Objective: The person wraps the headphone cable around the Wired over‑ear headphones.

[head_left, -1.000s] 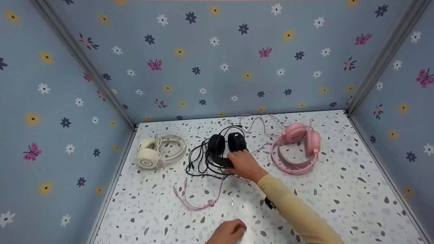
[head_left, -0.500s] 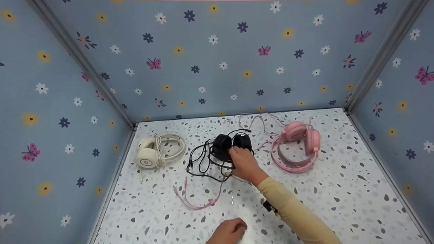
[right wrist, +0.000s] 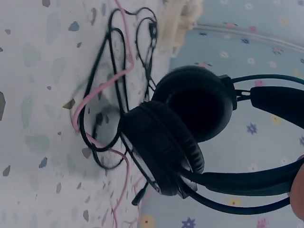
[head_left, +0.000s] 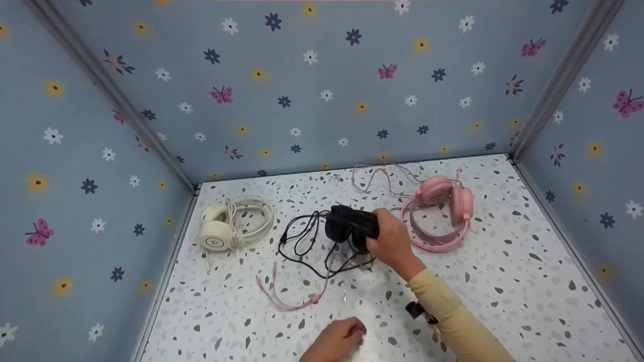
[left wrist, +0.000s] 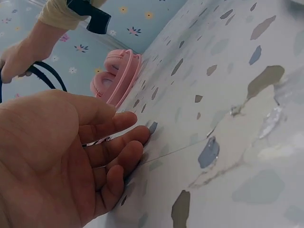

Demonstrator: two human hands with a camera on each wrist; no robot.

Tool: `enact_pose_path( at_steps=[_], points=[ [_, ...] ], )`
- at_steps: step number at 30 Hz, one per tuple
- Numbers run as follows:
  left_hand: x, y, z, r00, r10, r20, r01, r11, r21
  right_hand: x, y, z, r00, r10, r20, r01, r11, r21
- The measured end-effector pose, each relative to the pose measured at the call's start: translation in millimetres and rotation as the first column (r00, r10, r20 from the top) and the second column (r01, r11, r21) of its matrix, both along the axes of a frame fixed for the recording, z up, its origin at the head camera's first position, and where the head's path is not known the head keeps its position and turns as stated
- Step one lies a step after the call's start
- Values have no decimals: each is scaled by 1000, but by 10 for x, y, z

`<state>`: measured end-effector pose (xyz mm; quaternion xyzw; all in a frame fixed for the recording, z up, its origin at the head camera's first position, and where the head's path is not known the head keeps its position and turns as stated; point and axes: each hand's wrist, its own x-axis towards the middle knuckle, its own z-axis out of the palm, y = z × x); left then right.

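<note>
My right hand (head_left: 392, 240) grips the headband of the black headphones (head_left: 352, 221) and holds them above the table. In the right wrist view both ear cups (right wrist: 164, 142) hang from the band, a small microphone (right wrist: 138, 195) sticks out, and the black cable (right wrist: 88, 109) trails down to the tabletop across a pink cable (right wrist: 102, 88). My left hand (head_left: 336, 339) rests near the front edge, holding nothing. Its fingers (left wrist: 126, 159) are loosely curled in the left wrist view.
White headphones (head_left: 216, 236) with their cable wound round them lie at the left. Pink headphones (head_left: 443, 213) lie at the right, their cable reaching under the black one to split pink plugs (head_left: 314, 298). Patterned panels (head_left: 322, 75) enclose the speckled table (head_left: 503, 301).
My right hand has lifted the black headphones off the table by the headband and drawn them slightly right. Their cable has shifted with them. The left hand stays nearly in place.
</note>
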<state>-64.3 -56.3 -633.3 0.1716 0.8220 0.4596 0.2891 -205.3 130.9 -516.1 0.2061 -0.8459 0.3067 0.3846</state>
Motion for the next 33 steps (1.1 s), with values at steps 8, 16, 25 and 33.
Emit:
enact_pose_path(
  at_steps=[8, 16, 25, 33],
  points=[
    [-12, -26, 4, 998, 20, -57, -19, 999, 27, 157, 330, 252, 999, 1, 33, 11, 931, -366],
    [-81, -140, 120, 945, 287, -157, -268, 955, 130, 324, 492, 556, 962, 257, 88, -123, 702, -701],
    [-238, -123, 570, 746, 558, -362, -392, 809, 439, 521, 609, 775, 704, 674, -222, -368, 80, -926],
    [-361, -26, 1065, 456, 707, -540, -334, 699, 633, 626, 763, 797, 456, 800, -391, -322, -262, -910]
  ],
)
